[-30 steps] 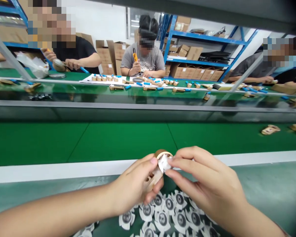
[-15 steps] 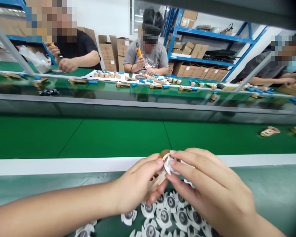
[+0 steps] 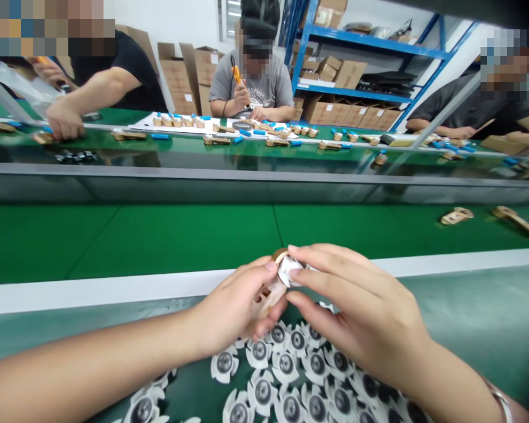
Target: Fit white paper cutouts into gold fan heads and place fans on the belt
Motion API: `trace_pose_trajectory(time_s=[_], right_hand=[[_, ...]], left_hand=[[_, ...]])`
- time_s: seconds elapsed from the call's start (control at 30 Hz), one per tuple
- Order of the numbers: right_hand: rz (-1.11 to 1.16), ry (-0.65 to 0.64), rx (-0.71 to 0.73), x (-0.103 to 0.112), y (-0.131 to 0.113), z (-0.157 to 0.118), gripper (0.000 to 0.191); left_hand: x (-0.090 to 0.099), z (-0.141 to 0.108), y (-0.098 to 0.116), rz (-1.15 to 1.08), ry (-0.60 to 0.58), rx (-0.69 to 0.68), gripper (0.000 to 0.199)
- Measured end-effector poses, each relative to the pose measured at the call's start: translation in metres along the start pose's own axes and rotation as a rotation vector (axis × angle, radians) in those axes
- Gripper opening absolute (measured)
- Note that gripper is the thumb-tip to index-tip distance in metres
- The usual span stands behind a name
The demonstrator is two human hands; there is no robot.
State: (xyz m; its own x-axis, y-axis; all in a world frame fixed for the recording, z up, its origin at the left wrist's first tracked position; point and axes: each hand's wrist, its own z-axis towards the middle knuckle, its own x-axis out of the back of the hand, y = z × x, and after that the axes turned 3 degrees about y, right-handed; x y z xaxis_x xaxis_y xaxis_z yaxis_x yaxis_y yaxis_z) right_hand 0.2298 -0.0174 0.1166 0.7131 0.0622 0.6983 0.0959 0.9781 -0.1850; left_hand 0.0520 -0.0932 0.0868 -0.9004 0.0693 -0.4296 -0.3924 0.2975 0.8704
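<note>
Tan plastic housing (image 3: 268, 294) sits pinched between our two hands just above the near edge of the workbench. Our left hand (image 3: 233, 308) wraps around its lower body, thumb pressed up near the round open end, fingers curled beneath it. Our right hand (image 3: 361, 317) comes in from the other side, and its fingertips (image 3: 293, 251) press a small white fan wheel (image 3: 287, 269) against that round end; the wheel touches the housing, though we cannot tell how far it is seated. Both hands are closed on their parts.

Directly below our hands, a heap of white fan wheels (image 3: 286, 382) with dark round centres lies on the dull green bench surface (image 3: 476, 329). Beyond a white strip (image 3: 92, 291), the green conveyor belt (image 3: 158, 238) runs across our view, with two tan parts (image 3: 456, 216) lying on it well off to the right.

Across the belt, more tan pieces and blue cylinders (image 3: 247, 132) are scattered on the far bench. A person in a grey shirt (image 3: 251, 88) holds an orange tool (image 3: 235, 73) there, another person's hand (image 3: 62, 123) rests on the bench at the left, and blue shelving (image 3: 370, 47) with cardboard boxes stands behind.
</note>
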Motion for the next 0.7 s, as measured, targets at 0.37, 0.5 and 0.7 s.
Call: trace_pose_trajectory(time_s=[0.37,0.5,0.7], right_hand=[[-0.189,0.26,-0.334,0.029,0.125,-0.028,0.012],[-0.586,0.245,-0.668,0.047,0.214,-0.089,0.02],[-0.702,0.209,-1.037,0.07,0.268,-0.147,0.061]], left_hand=[[0.053,0.027,0.027,0.916,0.291,-0.32,0.042],[0.098,0.046,0.027,1.774,0.413,-0.426,0.052],[0.1,0.048,0.022,1.969,0.472,-0.428,0.052]])
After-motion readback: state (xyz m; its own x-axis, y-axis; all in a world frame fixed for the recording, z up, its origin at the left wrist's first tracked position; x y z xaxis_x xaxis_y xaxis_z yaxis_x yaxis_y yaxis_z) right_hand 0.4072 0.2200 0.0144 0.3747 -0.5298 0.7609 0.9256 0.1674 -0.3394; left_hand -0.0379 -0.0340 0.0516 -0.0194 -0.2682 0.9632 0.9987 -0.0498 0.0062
